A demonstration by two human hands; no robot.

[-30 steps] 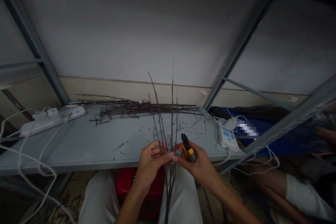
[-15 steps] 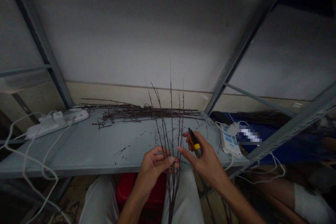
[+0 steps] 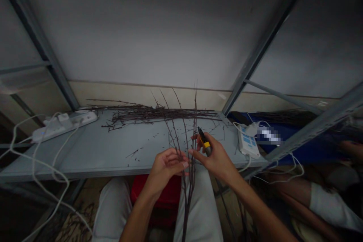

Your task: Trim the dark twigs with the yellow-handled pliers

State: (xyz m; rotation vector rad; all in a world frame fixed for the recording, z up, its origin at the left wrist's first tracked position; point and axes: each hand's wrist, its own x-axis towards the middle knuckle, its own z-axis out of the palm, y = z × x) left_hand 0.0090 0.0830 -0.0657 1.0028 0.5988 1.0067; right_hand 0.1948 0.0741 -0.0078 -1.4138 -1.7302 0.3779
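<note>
A dark, bare branch (image 3: 186,208) splits into several thin twigs that rise in front of me, its lower end over my lap. My left hand (image 3: 170,164) is closed lightly around the left-hand twigs, thumb across them. With my right hand (image 3: 214,157) I grip a black-and-yellow hand tool (image 3: 206,143), its dark tip pointing up and away; its exact kind is unclear. The thumb and fingertips of that hand also touch the right-hand twigs. Behind them, a pile of similar dark twigs (image 3: 159,114) lies along the back of the grey shelf (image 3: 93,151).
White power strips lie at the left (image 3: 61,126) and right (image 3: 248,141) of the shelf, with loose cables trailing. Small twig scraps (image 3: 133,154) are scattered on it. Metal posts (image 3: 255,56) frame the sides. A red stool (image 3: 159,193) is below. Another person's leg shows at right.
The twig tips have drawn together on the right and shifted lower. My right hand with the tool has moved slightly left against the twigs; the view has tilted a little.
</note>
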